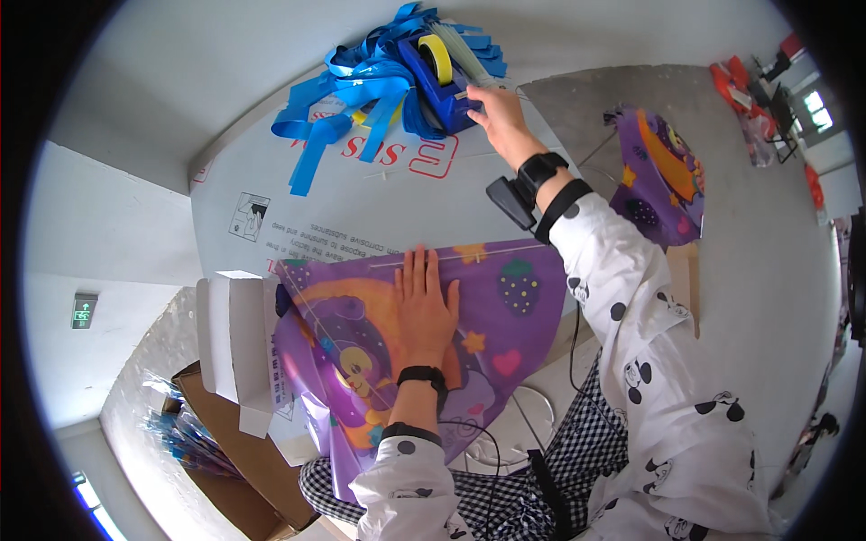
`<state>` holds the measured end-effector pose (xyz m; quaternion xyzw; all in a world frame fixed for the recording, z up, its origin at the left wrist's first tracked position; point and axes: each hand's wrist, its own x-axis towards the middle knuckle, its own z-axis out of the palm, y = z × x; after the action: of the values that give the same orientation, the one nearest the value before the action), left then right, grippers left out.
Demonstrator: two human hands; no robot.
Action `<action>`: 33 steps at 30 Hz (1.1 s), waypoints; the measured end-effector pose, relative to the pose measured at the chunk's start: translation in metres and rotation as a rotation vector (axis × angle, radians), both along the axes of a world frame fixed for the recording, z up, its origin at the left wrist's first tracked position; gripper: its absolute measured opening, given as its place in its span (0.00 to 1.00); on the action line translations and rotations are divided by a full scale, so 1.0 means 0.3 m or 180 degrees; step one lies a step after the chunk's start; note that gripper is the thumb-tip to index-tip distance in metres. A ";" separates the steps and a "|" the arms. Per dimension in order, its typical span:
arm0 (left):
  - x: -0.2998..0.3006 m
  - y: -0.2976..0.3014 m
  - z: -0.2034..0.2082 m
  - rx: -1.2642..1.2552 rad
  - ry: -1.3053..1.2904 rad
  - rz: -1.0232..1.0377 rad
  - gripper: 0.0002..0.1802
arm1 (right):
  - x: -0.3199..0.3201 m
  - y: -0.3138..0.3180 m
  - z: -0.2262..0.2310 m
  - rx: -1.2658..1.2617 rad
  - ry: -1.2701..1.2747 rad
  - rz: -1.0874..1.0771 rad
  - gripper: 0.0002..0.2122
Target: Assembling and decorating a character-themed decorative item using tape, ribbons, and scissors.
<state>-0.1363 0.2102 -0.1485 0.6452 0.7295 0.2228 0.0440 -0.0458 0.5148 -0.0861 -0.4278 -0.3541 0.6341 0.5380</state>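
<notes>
A purple kite with printed stars, hearts and a cartoon figure lies over the table's near edge, part of it hanging toward my lap. Thin rods run along its top edge and across its left side. My left hand rests flat on the kite, fingers stretched out. At the far side of the table, my right hand pinches the tape end at the front of a blue tape dispenser, which holds a yellow-rimmed tape roll. The tape itself is hardly visible between the fingers.
Blue ribbons heap around the dispenser, beside pale thin sticks. An opened white box stands left of the kite. A brown carton with wrapped items sits lower left. Another purple kite lies beyond the table's right side.
</notes>
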 end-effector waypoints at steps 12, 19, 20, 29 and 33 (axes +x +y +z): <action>0.001 -0.001 -0.022 0.0021 0.0002 -0.0041 0.30 | 0.019 0.051 -0.113 0.0840 -0.2294 -0.0027 0.14; 0.007 0.000 -0.003 0.0012 0.0077 -0.0070 0.30 | 0.086 0.032 -0.078 0.1634 -0.4763 -0.0042 0.13; 0.002 0.010 0.000 -0.0249 0.0086 -0.0021 0.30 | 0.124 -0.007 -0.080 0.1446 -0.4064 0.0114 0.13; 0.004 0.001 -0.024 0.0076 0.0252 -0.0065 0.29 | 0.614 -0.327 0.160 0.1531 -0.1989 0.2096 0.03; 0.005 0.002 -0.025 0.0070 0.0261 -0.0069 0.29 | 0.732 -0.446 0.163 0.1181 -0.3331 0.2489 0.04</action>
<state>-0.1348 0.2108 -0.1559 0.6622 0.7211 0.2036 0.0094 0.1738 0.3809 -0.0373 -0.4195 -0.7994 0.4203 0.0914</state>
